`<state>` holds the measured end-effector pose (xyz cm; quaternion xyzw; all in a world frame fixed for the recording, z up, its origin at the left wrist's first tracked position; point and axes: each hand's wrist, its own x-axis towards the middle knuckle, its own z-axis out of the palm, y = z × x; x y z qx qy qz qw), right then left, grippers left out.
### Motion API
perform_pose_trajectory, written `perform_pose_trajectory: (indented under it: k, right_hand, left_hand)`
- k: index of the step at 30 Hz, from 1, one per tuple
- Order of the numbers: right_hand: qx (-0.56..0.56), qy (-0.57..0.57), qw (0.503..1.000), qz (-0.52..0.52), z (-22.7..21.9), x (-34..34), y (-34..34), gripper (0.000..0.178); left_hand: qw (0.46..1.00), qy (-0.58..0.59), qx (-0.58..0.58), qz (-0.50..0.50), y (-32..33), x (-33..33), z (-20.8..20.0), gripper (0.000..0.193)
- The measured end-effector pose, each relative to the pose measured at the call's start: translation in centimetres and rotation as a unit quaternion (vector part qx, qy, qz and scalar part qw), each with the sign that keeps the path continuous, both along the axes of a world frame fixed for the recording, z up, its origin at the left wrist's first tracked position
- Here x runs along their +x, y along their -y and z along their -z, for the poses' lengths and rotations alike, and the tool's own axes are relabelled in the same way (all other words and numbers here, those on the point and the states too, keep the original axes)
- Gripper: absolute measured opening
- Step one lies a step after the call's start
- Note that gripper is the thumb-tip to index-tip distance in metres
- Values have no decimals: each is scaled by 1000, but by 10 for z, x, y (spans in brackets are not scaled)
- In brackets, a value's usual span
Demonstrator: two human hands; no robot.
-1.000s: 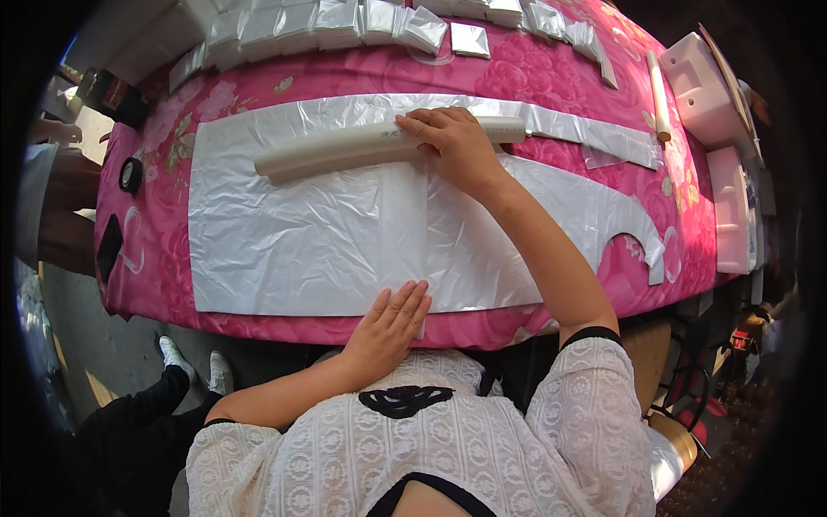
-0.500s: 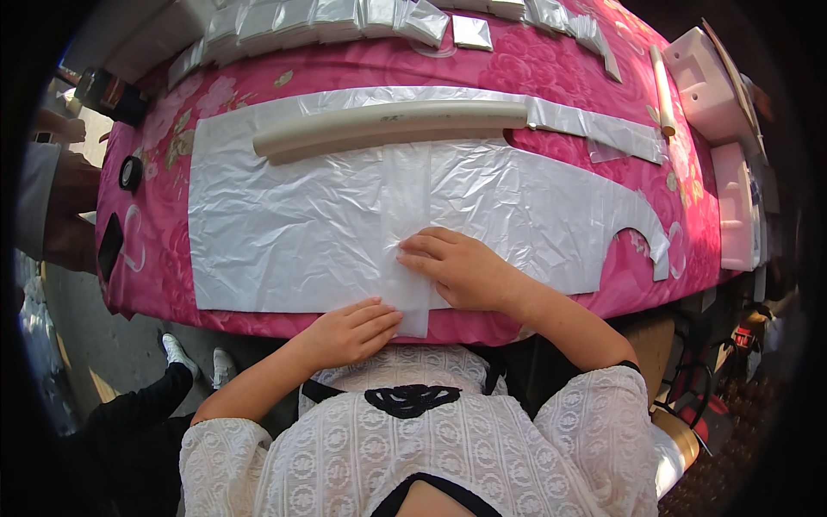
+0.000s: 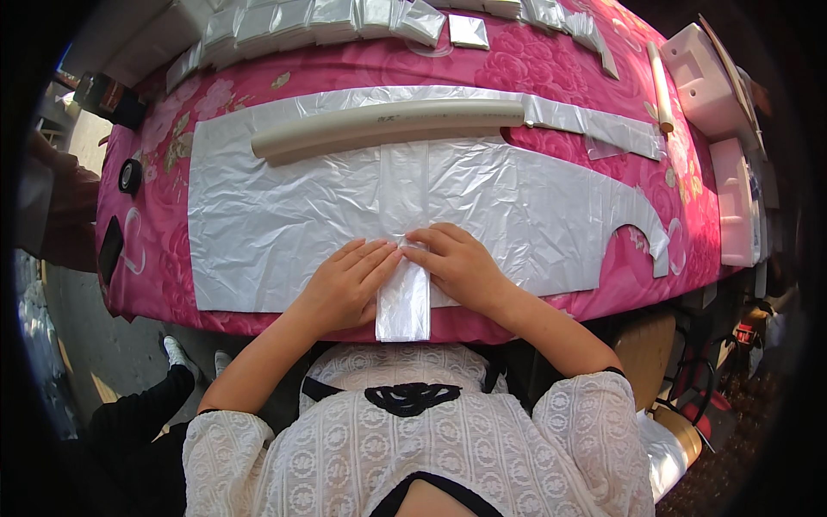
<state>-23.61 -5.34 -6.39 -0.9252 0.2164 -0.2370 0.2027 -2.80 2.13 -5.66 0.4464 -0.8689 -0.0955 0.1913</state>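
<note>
Hands: fingertips of the left hand [image 3: 345, 284] and right hand [image 3: 461, 269] brought nearly together over the narrow film strip [image 3: 403, 306], at the top of its bright, shiny near part. Fingers partly bent, neither hand clenched. Whether the film is pinched or only pressed flat cannot be told; the thumbs are largely hidden.

Position: the strip is laid across the middle of the wide white plastic sheet [image 3: 276, 233], its near end carried past the sheet's front edge to the rim of the tabletop [image 3: 534, 73], which is covered in pink flowered cloth. A paler, duller length is seen running up toward the long pale tube [image 3: 388, 125]. The tube is rested across the sheet's far part, apart from both hands.

Handling (judged): film thought very light, soft and limp, slick on its glossy face, easily creased; tearing under a sharp tug is considered possible. Little stiffness expected, so the strip is best taken at both side edges of the fold, with flat fingertips rather than nails. Wrinkles are shown all over the sheet beneath; sliding between layers is thought likely.

Around: silvery folded packets [image 3: 336, 21] ranged along the far side; a dark tape roll [image 3: 130, 176] placed at the left.
</note>
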Motion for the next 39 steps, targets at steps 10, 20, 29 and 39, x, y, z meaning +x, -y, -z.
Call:
perform_pose_trajectory:
  k: [10, 20, 29, 39]
  right_hand:
    - [276, 14, 945, 177, -11, 6, 15, 12]
    - [549, -77, 802, 222, -25, 19, 51, 23]
    - [-117, -63, 989, 67, 3, 8, 38, 52]
    - [32, 5, 999, -10, -1, 7, 66, 33]
  left_hand:
    - [863, -333, 314, -216, 24, -9, -18, 43]
    - [987, 21, 74, -143, 14, -32, 17, 69]
    - [990, 8, 24, -138, 30, -26, 6, 65]
    - [993, 27, -69, -96, 49, -12, 13, 42]
